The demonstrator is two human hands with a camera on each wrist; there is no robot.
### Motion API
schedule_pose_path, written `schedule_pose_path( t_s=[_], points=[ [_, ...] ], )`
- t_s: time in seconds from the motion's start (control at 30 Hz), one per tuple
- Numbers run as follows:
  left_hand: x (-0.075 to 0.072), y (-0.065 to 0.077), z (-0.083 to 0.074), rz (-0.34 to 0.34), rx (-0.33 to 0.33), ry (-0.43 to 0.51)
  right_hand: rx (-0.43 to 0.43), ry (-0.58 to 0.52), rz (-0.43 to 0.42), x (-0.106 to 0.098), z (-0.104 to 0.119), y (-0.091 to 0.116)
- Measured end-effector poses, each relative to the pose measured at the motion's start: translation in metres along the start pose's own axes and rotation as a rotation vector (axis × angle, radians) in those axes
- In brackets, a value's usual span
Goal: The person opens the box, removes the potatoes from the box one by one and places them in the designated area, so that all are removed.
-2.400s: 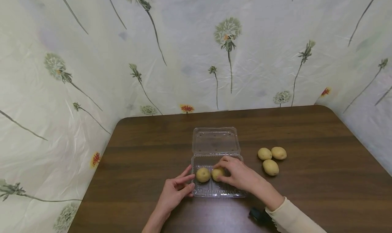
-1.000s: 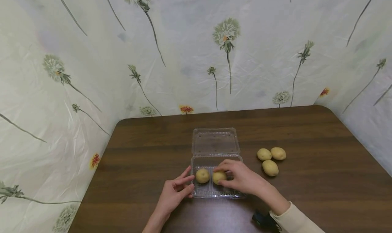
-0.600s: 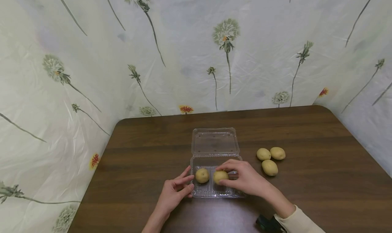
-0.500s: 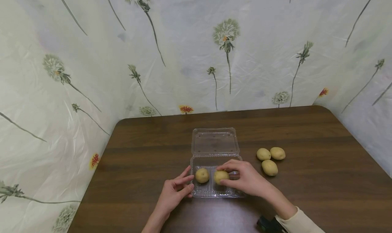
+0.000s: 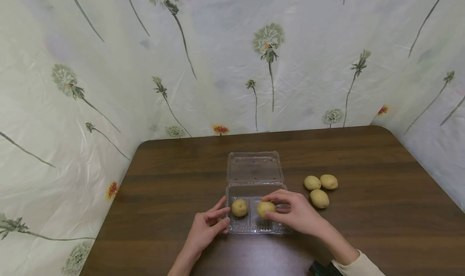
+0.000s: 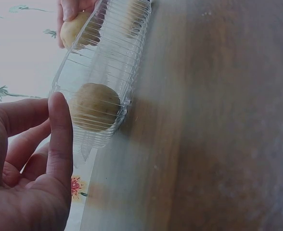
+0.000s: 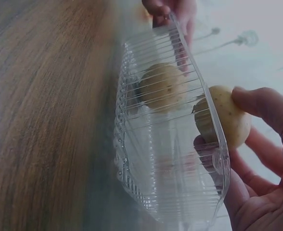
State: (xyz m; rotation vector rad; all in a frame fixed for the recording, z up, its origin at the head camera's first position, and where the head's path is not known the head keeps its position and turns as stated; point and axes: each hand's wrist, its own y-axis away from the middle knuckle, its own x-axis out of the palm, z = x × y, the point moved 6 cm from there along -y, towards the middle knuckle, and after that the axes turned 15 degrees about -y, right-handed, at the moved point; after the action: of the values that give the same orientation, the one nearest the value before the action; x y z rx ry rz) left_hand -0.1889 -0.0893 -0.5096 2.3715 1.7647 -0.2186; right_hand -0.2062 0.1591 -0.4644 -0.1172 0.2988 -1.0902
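Floral backdrop (image 5: pixel 218 90) behind brown bench (image 5: pixel 174 175). Clear box (image 5: pixel 256 230), lid (image 5: pixel 254 169) open, between bench's left and right edges. Right hand (image 5: pixel 299 212) pinches 1 potato (image 5: pixel 266 209) over right half; 1 more potato (image 5: pixel 239 208) inside, left half. Left hand (image 5: pixel 206 228) fingers apart, touching box's left side. 3 loose potatoes (image 5: pixel 319 198) toward bench's right edge.

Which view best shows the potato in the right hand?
Right wrist: the potato is largest, the right hand's grip plain, though the clear container partly overlaps it. Head shows it small, from above; left wrist, near the top edge, partly hidden.
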Motion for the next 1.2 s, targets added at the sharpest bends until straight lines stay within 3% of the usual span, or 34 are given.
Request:
schedule_pose_path(
  t_s=[0.57, 1.2],
  points=[
    [0.001, 0.0, 0.0, 0.005, 0.022, 0.023, 0.037, -0.081, -0.058, -0.008, 0.005, 0.014],
    [0.001, 0.0, 0.002, 0.002, -0.015, 0.022, 0.06, -0.084, -0.132, -0.02, 0.005, 0.027]
  ],
)
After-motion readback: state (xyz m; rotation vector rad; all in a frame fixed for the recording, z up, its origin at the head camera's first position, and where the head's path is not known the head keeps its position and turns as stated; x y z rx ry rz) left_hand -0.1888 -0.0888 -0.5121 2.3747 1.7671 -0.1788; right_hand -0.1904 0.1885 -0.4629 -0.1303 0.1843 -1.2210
